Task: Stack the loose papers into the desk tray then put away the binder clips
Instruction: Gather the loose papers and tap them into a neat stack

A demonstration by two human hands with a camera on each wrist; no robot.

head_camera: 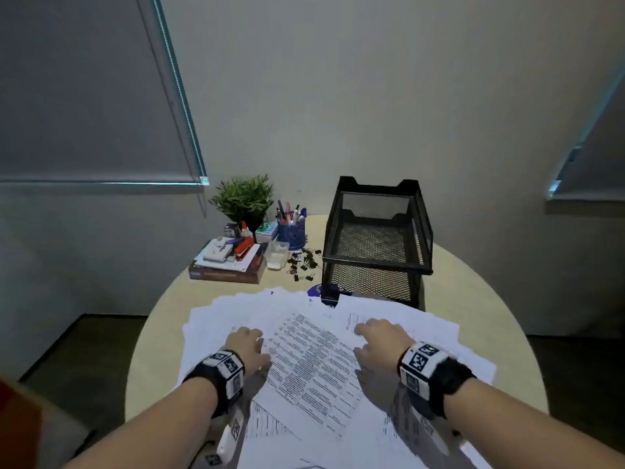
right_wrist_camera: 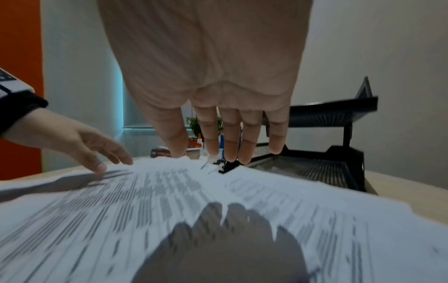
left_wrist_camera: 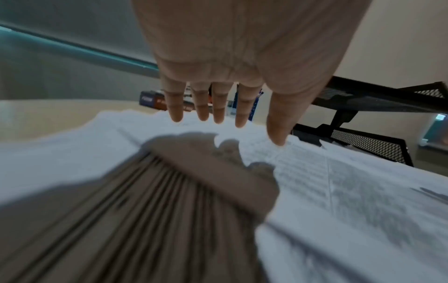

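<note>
- We had both hands over the loose papers [head_camera: 304, 353], which lay fanned and overlapping across the near half of the round surface [head_camera: 473, 275], none of them squared into a pile.
- Our left hand [head_camera: 248, 346] hung low over the left part of the spread; the left wrist view showed its fingers [left_wrist_camera: 219, 107] straight and slightly apart, holding nothing. Whether the tips touched the sheets we could not tell.
- Our right hand [head_camera: 380, 336] was over the right part, its fingers [right_wrist_camera: 230, 141] likewise extended and a little spread, gripping no sheet.
- The black mesh desk tray [head_camera: 377, 238] stood at the far right of the surface, just behind the papers, and both of its tiers looked bare as far as the mesh let us see.
- The binder clips [head_camera: 304, 262] lay scattered on the surface between the tray and a small clear container [head_camera: 277, 253], near the blue pen cup [head_camera: 291, 231].
- We judged the task to be at its very start: no paper was in the tray and no clip was put away.
- What remained, in our view, was gathering and squaring the sheets, setting them in the tray, then collecting the clips, probably into that clear container.
</note>
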